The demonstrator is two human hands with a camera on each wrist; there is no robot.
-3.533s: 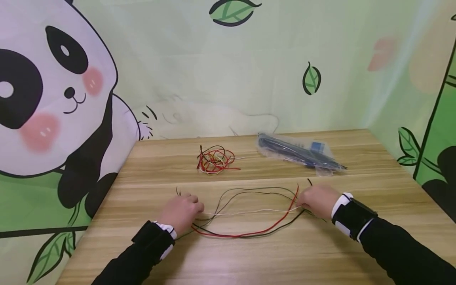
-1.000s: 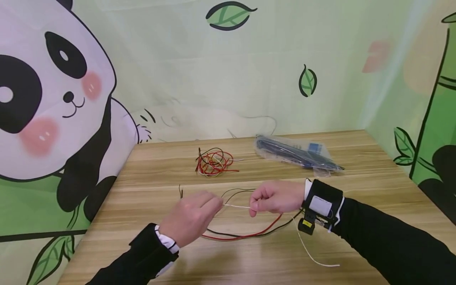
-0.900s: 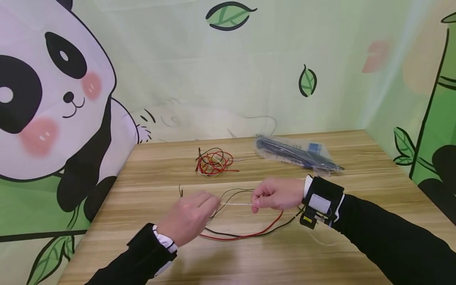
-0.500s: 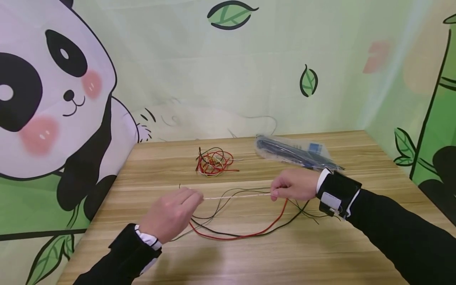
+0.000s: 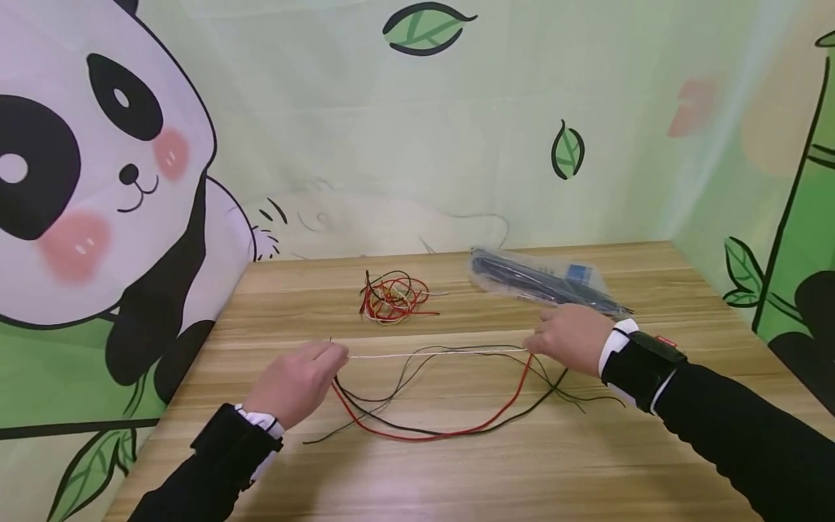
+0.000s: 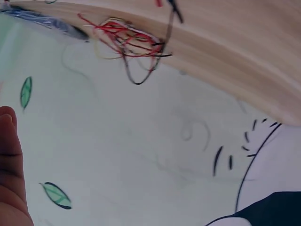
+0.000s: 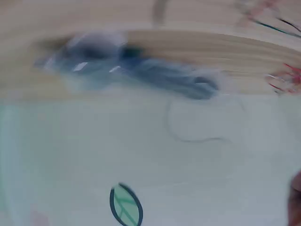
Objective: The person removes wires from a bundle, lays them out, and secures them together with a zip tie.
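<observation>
A white wire (image 5: 437, 354) runs almost straight between the hands. My left hand (image 5: 296, 380) pinches it at the left and my right hand (image 5: 574, 337) pinches it at the right; the fingertips are mostly hidden. Just below, a red wire (image 5: 417, 439) and a black wire (image 5: 518, 415) sag in long curves across the table. Thinner dark wires (image 5: 401, 380) loop behind them, with loose ends out to the left and right. In the left wrist view only part of the left hand (image 6: 10, 174) shows; the right wrist view is blurred.
On the wooden table (image 5: 457, 478), a tangled heap of red, black and white wires (image 5: 394, 299) lies farther back. Right of it is a clear plastic bag (image 5: 541, 279) of long dark strips. A panda-printed backdrop (image 5: 365, 145) stands behind the table.
Both hands came close together over the wires with the white wire, then moved apart. The white wire between them has grown longer and straight, and its trailing right end is no longer visible.
</observation>
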